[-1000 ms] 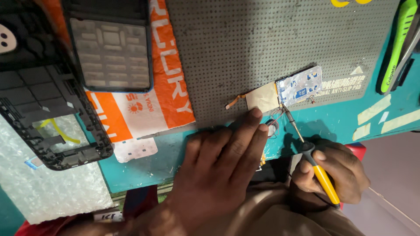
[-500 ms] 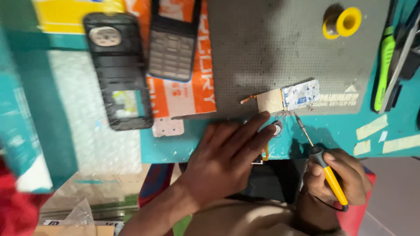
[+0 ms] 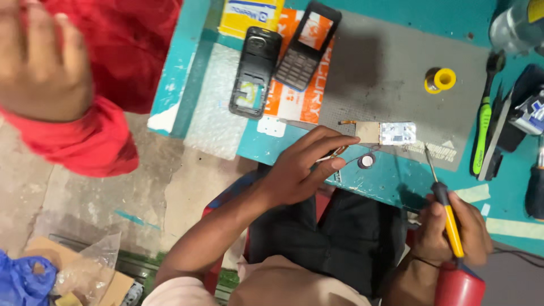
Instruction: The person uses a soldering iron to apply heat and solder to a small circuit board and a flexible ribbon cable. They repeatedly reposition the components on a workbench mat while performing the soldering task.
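Note:
My left hand (image 3: 297,170) hovers at the front edge of the teal table (image 3: 391,181), its fingertips pinching a thin wire (image 3: 340,153) that runs to a small round silver part (image 3: 367,161). Just beyond them, a small circuit board (image 3: 391,133) with a tan flex piece lies on the grey mat (image 3: 396,68). My right hand (image 3: 453,232) grips a yellow-handled tool (image 3: 450,218) with a thin metal tip. That tip points up towards the board and stops just short of it.
A black phone back shell (image 3: 254,71) and a keypad front (image 3: 306,45) lie on bubble wrap and an orange packet (image 3: 294,102). A yellow solder spool (image 3: 441,79) and a green-handled tool (image 3: 484,133) sit at the right. Another person's red sleeve (image 3: 85,130) and hand (image 3: 39,56) fill the upper left.
The view has pulled back and swung left, bringing in the floor and another person's red sleeve. My left hand has lifted its flat fingers into a pinch. The right hand still holds the tool.

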